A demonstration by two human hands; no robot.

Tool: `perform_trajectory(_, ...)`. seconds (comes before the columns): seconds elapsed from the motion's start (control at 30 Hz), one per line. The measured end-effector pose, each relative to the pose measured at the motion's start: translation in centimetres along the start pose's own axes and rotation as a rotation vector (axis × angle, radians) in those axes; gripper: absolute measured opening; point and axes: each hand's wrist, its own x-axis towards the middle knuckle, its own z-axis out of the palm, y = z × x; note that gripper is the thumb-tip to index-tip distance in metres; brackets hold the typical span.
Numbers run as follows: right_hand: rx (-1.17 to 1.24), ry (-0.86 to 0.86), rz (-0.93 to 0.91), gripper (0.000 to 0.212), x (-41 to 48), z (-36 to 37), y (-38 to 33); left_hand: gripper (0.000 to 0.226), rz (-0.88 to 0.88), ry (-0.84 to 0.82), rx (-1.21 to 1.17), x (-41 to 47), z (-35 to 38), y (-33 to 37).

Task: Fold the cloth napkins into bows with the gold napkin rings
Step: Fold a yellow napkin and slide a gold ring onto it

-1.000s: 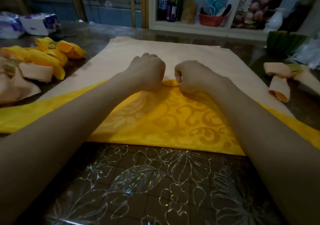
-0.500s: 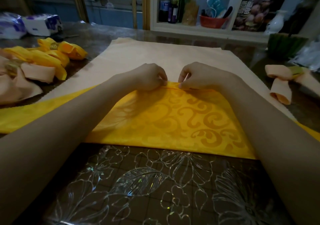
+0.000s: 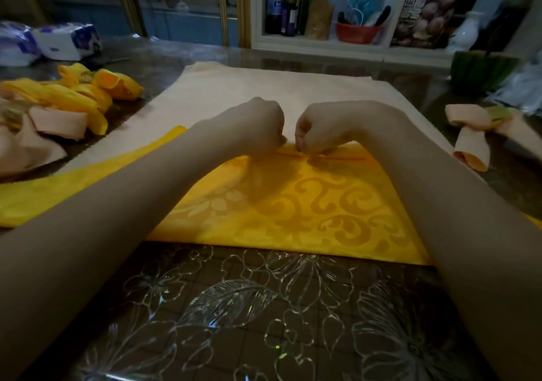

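Here both hands meet at the middle of the yellow napkin point(image 3: 293, 210), which lies spread on the near half of a cream cloth point(image 3: 264, 87) on the table point(image 3: 234, 307). The left hand point(image 3: 258, 125) is curled into a loose fist, its fingertips pinching the napkin's far folded edge. The right hand point(image 3: 319, 131), just beside it and nearly touching, is curled too and pinches the same edge. A narrow pleat runs along that edge to the right of the fingers. The napkin's near edge lies straight across the table's clear flowered cover.

Left of the cloth sit finished yellow bows point(image 3: 96, 87), one with a gold ring point(image 3: 85, 78) around its middle, beside peach ones. A peach bow point(image 3: 475, 134) lies at the right. A tissue pack point(image 3: 64, 40) rests at the far left.
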Motion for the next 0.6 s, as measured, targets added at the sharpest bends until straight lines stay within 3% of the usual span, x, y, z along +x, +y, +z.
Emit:
perform_trajectory(0.2,0.067,0.086,-0.004,0.018,0.2,0.4,0.5,0.024,0.011,-0.073,-0.059,0.1,0.0,-1.0)
perform_trajectory(0.6,-0.012,0.067,-0.011,0.025,0.0,0.3,0.1,0.03,0.011,-0.225,-0.071,0.2,-0.9,-1.9)
